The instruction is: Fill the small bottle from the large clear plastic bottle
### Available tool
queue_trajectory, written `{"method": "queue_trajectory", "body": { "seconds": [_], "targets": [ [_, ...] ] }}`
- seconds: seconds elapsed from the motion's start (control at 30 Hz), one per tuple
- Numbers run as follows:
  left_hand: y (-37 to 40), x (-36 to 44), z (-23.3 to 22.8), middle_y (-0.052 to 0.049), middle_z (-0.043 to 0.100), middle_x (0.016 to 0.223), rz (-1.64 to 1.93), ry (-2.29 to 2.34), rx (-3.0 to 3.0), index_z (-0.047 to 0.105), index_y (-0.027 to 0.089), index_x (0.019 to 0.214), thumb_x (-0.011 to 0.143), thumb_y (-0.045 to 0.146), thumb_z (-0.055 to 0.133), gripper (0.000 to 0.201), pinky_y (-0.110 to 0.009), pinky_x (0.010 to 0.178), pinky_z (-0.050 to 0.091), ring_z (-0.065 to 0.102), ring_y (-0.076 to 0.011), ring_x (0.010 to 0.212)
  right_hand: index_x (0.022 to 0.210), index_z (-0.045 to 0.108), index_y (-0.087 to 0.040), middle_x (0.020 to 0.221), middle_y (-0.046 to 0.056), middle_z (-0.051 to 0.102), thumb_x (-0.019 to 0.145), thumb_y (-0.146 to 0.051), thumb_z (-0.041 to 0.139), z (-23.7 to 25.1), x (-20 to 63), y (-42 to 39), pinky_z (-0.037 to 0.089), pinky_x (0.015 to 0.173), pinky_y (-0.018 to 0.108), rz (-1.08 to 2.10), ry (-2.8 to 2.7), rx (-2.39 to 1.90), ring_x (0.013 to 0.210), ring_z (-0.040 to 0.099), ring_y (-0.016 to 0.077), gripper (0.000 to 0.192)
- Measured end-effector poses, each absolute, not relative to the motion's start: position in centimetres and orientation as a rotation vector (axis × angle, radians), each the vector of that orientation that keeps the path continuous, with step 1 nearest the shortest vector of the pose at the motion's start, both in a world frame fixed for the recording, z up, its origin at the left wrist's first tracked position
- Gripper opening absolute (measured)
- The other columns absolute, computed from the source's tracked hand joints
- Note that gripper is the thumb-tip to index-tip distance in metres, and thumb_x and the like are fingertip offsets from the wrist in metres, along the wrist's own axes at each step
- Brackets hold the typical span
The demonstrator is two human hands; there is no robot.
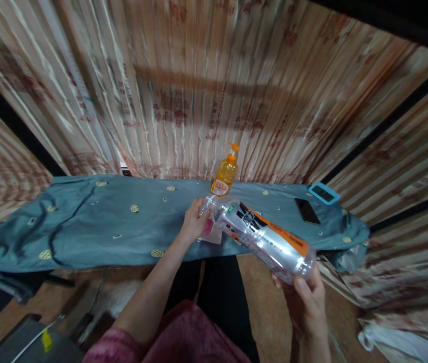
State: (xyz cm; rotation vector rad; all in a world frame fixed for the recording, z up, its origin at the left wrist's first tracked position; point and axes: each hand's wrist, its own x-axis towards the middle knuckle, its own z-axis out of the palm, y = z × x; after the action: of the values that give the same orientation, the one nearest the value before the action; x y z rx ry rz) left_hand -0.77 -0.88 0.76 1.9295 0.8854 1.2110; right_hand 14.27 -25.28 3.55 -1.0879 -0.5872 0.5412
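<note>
Clear ribbed plastic bottle with an orange-and-black label [264, 237] lies tilted between both hands: the right hand [306, 297] has its grip clamped on the base at five o'clock, the left hand [194, 221] closed round the neck at ten o'clock. Beyond, at twelve o'clock, an orange pump dispenser bottle [224, 176] stands upright on the grey-blue cloth-covered counter [104, 222].

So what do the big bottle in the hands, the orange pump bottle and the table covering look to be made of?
Big bottle: clear, glossy plastic, apparently; it shows see-through walls with highlights and a printed orange-and-black label. The right hand holds its base, the left hand its neck. Orange pump bottle: translucent plastic, glowing amber. Table covering: matte grey-blue cloth, probably woven, with folds and small gold motifs.
</note>
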Motion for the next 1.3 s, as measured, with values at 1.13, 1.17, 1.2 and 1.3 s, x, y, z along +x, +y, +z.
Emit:
{"method": "queue_trajectory", "body": {
  "seconds": [1.13,1.17,1.2,1.3],
  "targets": [
    [-1.4,-1.4,1.6,-0.011,0.070,0.113,1.061,0.847,1.932,0.064,0.017,0.114,0.084,0.032,0.062,0.034,-0.043,0.098,0.053,0.066,-0.0285,0.109,0.113,0.070,-0.032,0.081,-0.003,0.076,0.060,-0.055,0.092,4.3,14.4,-25.8,0.056,0.059,0.021,0.704,-0.119,-1.128,0.063,0.068,0.0148,0.062],
    [-1.5,-1.4,1.7,-0.011,0.070,0.114,1.048,0.863,1.925,0.064,0.017,0.115,0.083,0.032,0.065,0.035,-0.043,0.098,0.053,0.066,-0.0287,0.109,0.110,0.071,-0.031,0.085,-0.002,0.078,0.059,-0.053,0.093,4.4,14.4,-25.7,0.055,0.058,0.021,0.706,-0.102,-1.123,0.065,0.069,0.0150,0.061],
    [-1.6,-1.4,1.7,-0.011,0.070,0.115,1.039,0.876,1.914,0.063,0.018,0.117,0.082,0.032,0.067,0.037,-0.043,0.098,0.053,0.066,-0.0289,0.110,0.110,0.071,-0.030,0.088,-0.001,0.078,0.058,-0.052,0.094,4.5,14.5,-25.6,0.054,0.057,0.020,0.707,-0.091,-1.117,0.066,0.069,0.0151,0.060],
    [-1.8,-1.3,1.7,-0.011,0.069,0.117,1.031,0.878,1.882,0.063,0.018,0.118,0.081,0.033,0.071,0.041,-0.043,0.097,0.054,0.066,-0.0294,0.111,0.110,0.070,-0.029,0.086,0.000,0.078,0.060,-0.051,0.094,4.7,14.7,-25.4,0.052,0.053,0.020,0.723,-0.099,-1.104,0.062,0.068,0.0150,0.059]
  ]
}}
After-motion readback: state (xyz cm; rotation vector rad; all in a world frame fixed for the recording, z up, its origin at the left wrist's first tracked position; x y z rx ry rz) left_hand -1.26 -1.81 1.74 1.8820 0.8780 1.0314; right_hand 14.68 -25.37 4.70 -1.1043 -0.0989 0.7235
